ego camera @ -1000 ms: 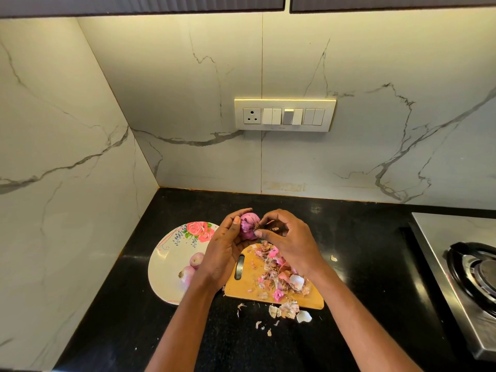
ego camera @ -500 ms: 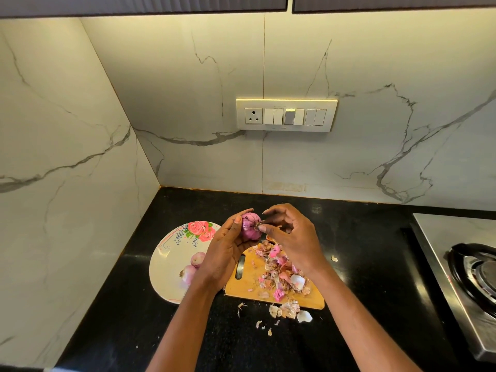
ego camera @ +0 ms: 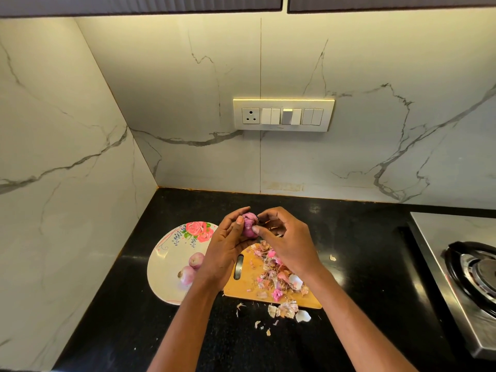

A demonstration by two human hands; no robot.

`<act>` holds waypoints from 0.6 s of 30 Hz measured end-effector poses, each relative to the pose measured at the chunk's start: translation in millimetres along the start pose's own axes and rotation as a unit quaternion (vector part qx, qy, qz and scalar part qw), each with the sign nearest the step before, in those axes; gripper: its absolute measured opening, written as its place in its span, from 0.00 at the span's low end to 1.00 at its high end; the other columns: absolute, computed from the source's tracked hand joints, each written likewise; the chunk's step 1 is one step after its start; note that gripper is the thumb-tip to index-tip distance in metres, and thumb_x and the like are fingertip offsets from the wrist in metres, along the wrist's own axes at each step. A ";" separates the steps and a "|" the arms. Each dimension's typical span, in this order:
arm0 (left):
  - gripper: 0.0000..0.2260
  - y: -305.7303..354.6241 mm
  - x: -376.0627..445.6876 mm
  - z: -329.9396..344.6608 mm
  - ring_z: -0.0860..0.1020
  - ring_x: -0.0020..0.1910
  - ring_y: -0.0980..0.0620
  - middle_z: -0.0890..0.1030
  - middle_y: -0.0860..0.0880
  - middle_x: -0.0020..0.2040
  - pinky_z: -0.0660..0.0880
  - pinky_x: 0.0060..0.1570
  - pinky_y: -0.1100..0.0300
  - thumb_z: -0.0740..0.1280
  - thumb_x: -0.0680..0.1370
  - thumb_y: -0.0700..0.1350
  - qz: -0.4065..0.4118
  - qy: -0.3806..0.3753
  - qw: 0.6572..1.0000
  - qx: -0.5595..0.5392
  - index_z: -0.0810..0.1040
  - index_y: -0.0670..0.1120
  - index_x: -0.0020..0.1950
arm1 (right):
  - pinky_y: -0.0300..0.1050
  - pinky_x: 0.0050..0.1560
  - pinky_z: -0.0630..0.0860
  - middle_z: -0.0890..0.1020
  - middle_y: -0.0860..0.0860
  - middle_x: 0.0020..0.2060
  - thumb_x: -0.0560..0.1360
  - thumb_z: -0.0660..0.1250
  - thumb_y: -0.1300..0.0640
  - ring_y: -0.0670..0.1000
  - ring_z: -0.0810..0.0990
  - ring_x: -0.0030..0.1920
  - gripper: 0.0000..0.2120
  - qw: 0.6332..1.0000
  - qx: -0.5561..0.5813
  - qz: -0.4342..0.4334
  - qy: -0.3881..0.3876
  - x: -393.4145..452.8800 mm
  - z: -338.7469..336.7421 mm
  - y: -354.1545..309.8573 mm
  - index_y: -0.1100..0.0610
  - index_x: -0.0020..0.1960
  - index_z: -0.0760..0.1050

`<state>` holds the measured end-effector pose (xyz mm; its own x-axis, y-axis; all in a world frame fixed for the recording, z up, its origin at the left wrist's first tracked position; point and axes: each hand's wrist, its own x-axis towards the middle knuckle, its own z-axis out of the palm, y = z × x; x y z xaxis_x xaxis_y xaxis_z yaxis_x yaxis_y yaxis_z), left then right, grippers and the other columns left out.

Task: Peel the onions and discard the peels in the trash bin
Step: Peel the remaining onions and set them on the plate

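My left hand (ego camera: 228, 245) grips a small purple onion (ego camera: 249, 224) above the far end of a wooden cutting board (ego camera: 248, 281). My right hand (ego camera: 285, 240) meets it from the right, thumb and fingertips pinching at the onion's skin. A heap of pink and papery onion peels (ego camera: 279, 276) lies on the board, and more peels (ego camera: 285, 310) have spilled onto the black counter in front of it. Two more onions (ego camera: 192, 267) sit on a white floral plate (ego camera: 167, 264) to the left. No trash bin is in view.
The black counter (ego camera: 362, 264) runs to marble walls at the left and back. A steel gas stove (ego camera: 469, 269) stands at the right edge. A switch panel (ego camera: 283, 115) is on the back wall. A stray peel (ego camera: 332, 257) lies right of the board.
My right hand has shifted its pinch on the onion, the thumb now lower on its right side. The left hand keeps hold of the onion in about the same place.
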<state>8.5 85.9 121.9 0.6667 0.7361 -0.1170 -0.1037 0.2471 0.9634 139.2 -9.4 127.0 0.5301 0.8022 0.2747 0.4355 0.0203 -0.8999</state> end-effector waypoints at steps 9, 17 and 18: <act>0.16 -0.6 -1.6 -1.4 0.81 0.62 0.50 0.80 0.49 0.63 0.81 0.53 0.59 0.65 0.79 0.51 0.029 -0.001 0.999 0.037 0.78 0.52 0.66 | 0.35 0.49 0.81 0.85 0.45 0.45 0.75 0.75 0.59 0.41 0.84 0.48 0.08 1.000 -0.007 0.002 0.027 0.0 2.4 7.3 0.53 0.54 0.81; 0.14 -4.8 -0.4 6.8 0.82 0.60 0.50 0.80 0.48 0.62 0.82 0.54 0.56 0.63 0.82 0.49 0.050 0.020 0.997 0.053 0.78 0.50 0.67 | 0.28 0.45 0.77 0.80 0.41 0.42 0.75 0.75 0.61 0.37 0.81 0.47 0.12 0.996 -0.067 0.008 0.067 0.1 6.8 7.5 0.50 0.51 0.75; 0.14 -4.0 0.1 7.2 0.82 0.60 0.50 0.79 0.48 0.63 0.82 0.53 0.56 0.61 0.83 0.48 0.044 0.021 0.998 0.042 0.78 0.50 0.67 | 0.28 0.46 0.76 0.80 0.40 0.42 0.75 0.74 0.62 0.36 0.80 0.48 0.12 0.995 -0.067 0.008 0.067 0.5 6.3 8.1 0.50 0.52 0.75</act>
<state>14.3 80.4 119.9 0.6254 0.7794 -0.0385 -0.0983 0.1277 0.9869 138.5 -5.1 117.7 0.6262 0.7144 0.3123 0.5153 -0.0786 -0.8534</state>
